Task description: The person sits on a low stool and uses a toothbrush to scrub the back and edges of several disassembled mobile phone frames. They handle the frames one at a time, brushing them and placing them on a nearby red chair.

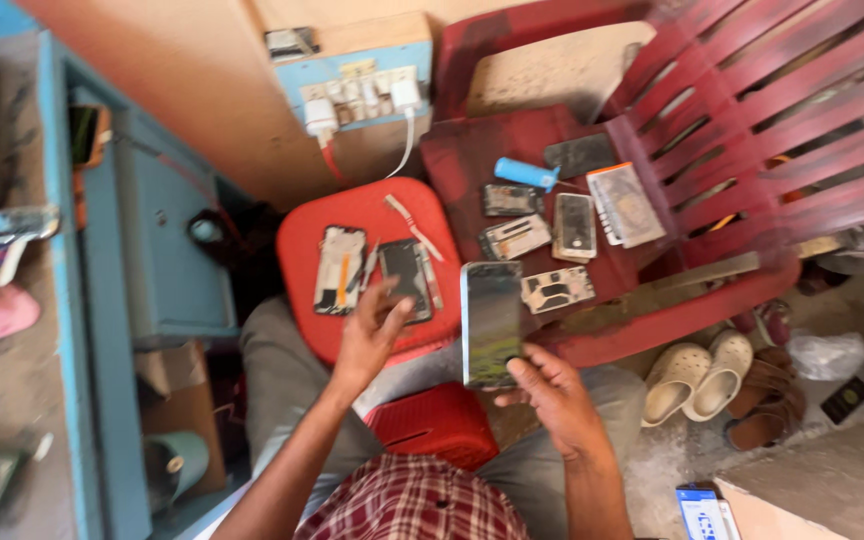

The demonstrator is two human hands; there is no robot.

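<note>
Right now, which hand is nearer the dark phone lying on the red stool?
Left. The left hand reaches over the dark phone; the right hand holds a phone screen beside the red stool.

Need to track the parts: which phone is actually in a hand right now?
The tall phone with the shiny screen, held upright by the right hand; the others lie flat on the stool and chair.

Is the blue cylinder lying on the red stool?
No, the blue cylinder lies on the red chair seat, apart from the stool.
</note>
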